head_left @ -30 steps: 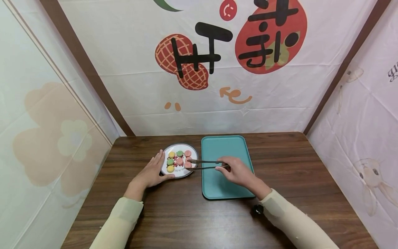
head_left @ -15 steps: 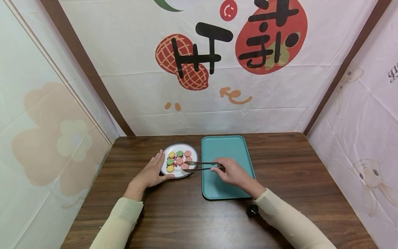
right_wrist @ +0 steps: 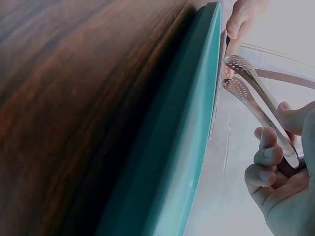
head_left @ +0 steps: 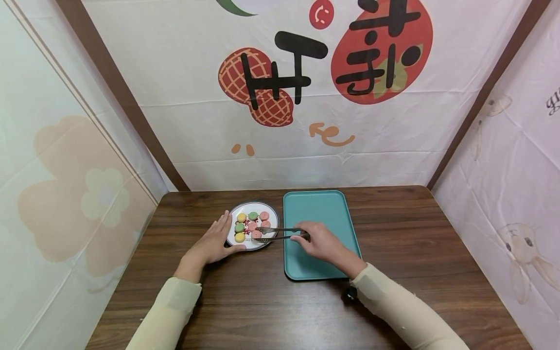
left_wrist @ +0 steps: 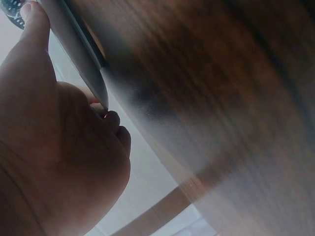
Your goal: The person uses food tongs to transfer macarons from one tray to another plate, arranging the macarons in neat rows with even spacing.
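A round white plate [head_left: 251, 206] with a dark rim line bears yellow, green and pink macarons. My left hand [head_left: 213, 241] rests along its left side, fingers stretched at the rim and thumb at the near edge; the left wrist view shows the plate's side [left_wrist: 81, 49] against this hand. With my right hand [head_left: 321, 241] I grip metal tongs [head_left: 283, 229], whose perforated ends reach over the plate. A front pink macaron [head_left: 256, 234] sits between the tong tips; whether they squeeze it I cannot tell. The right wrist view shows the tong arms [right_wrist: 263, 93] spread apart.
A teal rectangular tray [head_left: 315, 206] lies right of the plate, under my right hand. Both rest on a dark wooden table [head_left: 271, 311]. A printed cloth wall [head_left: 210, 165] stands behind the table, with more cloth at both sides.
My right hand and the tongs have shifted left over the plate. The front pink macaron has moved left with the tong tips, away from the right rim. The left hand stays put.
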A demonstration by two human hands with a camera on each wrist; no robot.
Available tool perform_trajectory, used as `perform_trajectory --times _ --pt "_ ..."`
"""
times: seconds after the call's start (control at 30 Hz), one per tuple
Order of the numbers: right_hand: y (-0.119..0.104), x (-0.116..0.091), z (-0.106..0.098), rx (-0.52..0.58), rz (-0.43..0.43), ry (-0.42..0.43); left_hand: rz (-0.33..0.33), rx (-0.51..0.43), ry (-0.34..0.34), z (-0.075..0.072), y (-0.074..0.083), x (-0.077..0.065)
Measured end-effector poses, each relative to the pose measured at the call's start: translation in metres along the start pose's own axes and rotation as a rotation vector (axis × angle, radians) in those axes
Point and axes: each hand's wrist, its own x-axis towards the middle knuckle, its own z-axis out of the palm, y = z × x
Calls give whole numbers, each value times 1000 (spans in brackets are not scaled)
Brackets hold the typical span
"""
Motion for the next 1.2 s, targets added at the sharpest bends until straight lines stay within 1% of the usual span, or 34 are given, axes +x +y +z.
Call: perform_trajectory --times 0.2,0.53,0.7,0.9,1.07,1.2 --pt "-3 2 4 -7 27 -4 4 2 5 0 -1 1" --pt "-4 4 9 -4 31 -11 -8 -4 -7 4 -1 -1" --pt "-6 8 8 11 32 -16 -4 -6 5 2 -1 -1" --pt "-9 12 5 40 50 -52 -2 2 4 2 -3 0" --pt "-13 16 3 22 66 -66 0 0 8 2 -3 0" --pt "-14 18 5 6 60 -62 1 4 1 3 -2 1"
